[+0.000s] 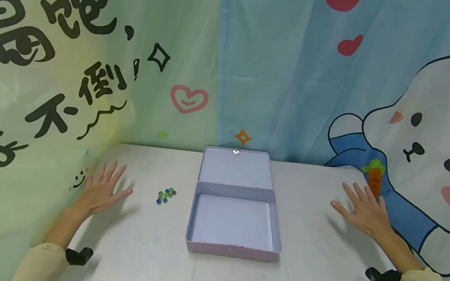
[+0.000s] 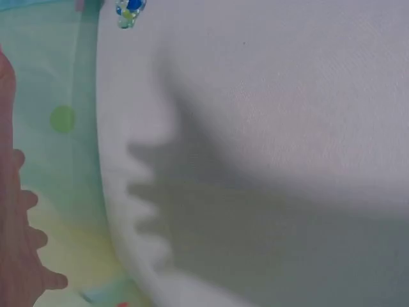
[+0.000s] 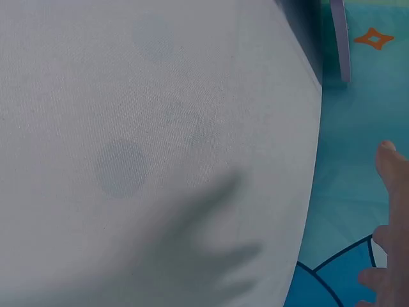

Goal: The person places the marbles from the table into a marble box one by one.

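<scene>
A pale lilac metal box [image 1: 233, 252] stands in the middle of the white table, its hinged lid [image 1: 235, 167] tipped back and its inside bare. Left of it lies a small cluster of glass marbles [image 1: 165, 195], green, blue and brownish; part of the cluster shows at the top of the left wrist view [image 2: 131, 11]. My left hand [image 1: 102, 188] hovers over the table left of the marbles, fingers spread, holding nothing. Far to the right of the box, my right hand [image 1: 366, 213] is likewise raised with spread fingers and holds nothing. Both hands cast shadows on the tabletop.
A printed curtain [image 1: 261, 73] with lettering, hearts and a cartoon animal hangs along the back and sides of the white table [image 1: 310, 259]. Dark wrist-camera mounts [image 1: 79, 256] stick out at both sleeve cuffs.
</scene>
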A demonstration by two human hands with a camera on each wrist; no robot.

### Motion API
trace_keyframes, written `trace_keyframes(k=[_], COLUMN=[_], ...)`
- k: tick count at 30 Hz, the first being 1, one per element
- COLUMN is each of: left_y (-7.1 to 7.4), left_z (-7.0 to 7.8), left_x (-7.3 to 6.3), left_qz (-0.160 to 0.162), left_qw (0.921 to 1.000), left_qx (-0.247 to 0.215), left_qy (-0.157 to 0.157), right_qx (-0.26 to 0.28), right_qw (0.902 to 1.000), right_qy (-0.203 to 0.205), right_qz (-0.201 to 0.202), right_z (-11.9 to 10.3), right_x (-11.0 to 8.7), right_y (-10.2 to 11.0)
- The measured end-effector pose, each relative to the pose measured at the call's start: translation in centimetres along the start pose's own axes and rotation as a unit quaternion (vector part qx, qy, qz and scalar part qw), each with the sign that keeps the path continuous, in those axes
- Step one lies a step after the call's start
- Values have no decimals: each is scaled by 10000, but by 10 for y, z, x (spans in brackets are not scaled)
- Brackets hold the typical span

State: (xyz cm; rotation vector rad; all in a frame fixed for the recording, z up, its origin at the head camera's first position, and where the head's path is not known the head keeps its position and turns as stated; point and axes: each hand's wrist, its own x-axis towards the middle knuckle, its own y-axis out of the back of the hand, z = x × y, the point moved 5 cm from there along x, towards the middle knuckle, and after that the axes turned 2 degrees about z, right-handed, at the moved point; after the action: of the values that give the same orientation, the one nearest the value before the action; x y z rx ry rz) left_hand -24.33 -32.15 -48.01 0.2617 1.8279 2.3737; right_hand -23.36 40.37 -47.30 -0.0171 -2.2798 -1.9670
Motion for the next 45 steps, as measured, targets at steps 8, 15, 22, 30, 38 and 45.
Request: trace_keyframes(k=[8,15,22,30,38,45], left_y=[-12,-27,-43,-49,-56,-58], left_z=[21,64,80,80,79,80], left_x=[3,0,-5,-7,-5,-4], left_qz=[126,1289,1974,1848,1732,1628], left_qw=[9942,9631,9334,9377,9485,9547], left_qx=[-963,-508,-183,-213,-180,-77], left_qy=[-451,-2307,-2992,-2935,-2647,-2490], right_qx=[753,2931,4508,5093,5218,5231], right_qw=[9970,9540,8779,8357,8280,8257], right_qy=[173,198,-126,-367,-326,-494], right_qz=[59,-605,-1613,-2020,-2028,-2053], right_z=[-18,-70,-126,-146,-149,-153], right_x=[-1,-19,-41,-46,-44,-43], right_y=[-4,-16,-38,-49,-48,-51])
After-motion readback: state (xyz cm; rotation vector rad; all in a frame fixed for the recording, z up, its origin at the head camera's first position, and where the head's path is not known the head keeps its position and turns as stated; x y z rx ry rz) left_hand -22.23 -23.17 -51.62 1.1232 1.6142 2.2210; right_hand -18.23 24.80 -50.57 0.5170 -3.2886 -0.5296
